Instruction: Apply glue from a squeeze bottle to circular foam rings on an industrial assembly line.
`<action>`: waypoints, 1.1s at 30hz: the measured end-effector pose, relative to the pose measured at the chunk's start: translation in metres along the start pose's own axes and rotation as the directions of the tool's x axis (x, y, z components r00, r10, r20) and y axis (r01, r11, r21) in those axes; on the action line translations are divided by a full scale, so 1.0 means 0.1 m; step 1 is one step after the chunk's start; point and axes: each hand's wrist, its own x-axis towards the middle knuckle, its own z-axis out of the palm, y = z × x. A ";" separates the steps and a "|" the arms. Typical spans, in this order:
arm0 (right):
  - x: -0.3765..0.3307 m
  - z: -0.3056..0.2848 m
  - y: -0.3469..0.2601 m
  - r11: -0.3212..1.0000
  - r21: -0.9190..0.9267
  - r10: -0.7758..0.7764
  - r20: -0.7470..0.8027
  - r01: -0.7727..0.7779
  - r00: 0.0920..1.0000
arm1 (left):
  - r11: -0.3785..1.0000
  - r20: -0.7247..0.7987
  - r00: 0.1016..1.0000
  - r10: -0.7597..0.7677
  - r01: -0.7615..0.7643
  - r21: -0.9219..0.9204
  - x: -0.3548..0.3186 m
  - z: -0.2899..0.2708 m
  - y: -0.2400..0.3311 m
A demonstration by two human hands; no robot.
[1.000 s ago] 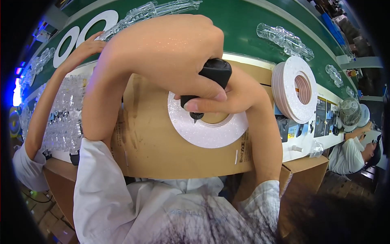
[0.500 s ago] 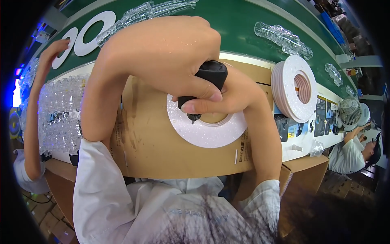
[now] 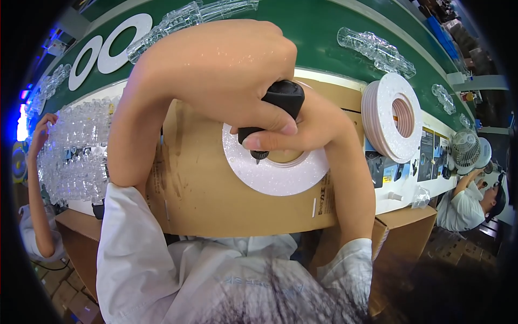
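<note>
Both my hands are closed around a black squeeze-bottle-like tool with a narrow pointed tip. My left hand arches over from the left, its thumb along the tool's side. From the right, my right hand wraps the lower part, its thumb across the front near the tip. Beneath them lies a white speckled ring, partly hidden by my hands. The tip points down over the ring's left part; whether it touches the surface I cannot tell. Brown cardboard lies under the ring.
A stack of white rings stands right of the cardboard. Rows of clear plastic parts sit at the left, near a co-worker's hand. Two flat white rings and clear plastic assemblies lie on the green belt.
My hands and the black tool have barely shifted, slightly rightward. At the left, the co-worker's hand has drawn back from the flat white rings to the clear plastic parts.
</note>
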 end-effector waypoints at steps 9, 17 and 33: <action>0.00 0.01 -0.01 0.999 -0.047 0.015 0.006 -0.015 1.000 | 0.999 -0.009 1.000 -0.003 0.003 0.053 0.00 -0.01 0.02; -0.01 0.00 -0.04 0.998 -0.040 0.038 -0.002 -0.038 0.999 | 0.999 -0.011 1.000 -0.023 0.024 0.026 -0.02 0.00 0.03; 0.00 0.08 -0.10 0.993 0.106 0.056 -0.016 -0.054 0.998 | 0.994 -0.018 0.999 -0.045 0.047 0.101 -0.08 -0.07 0.11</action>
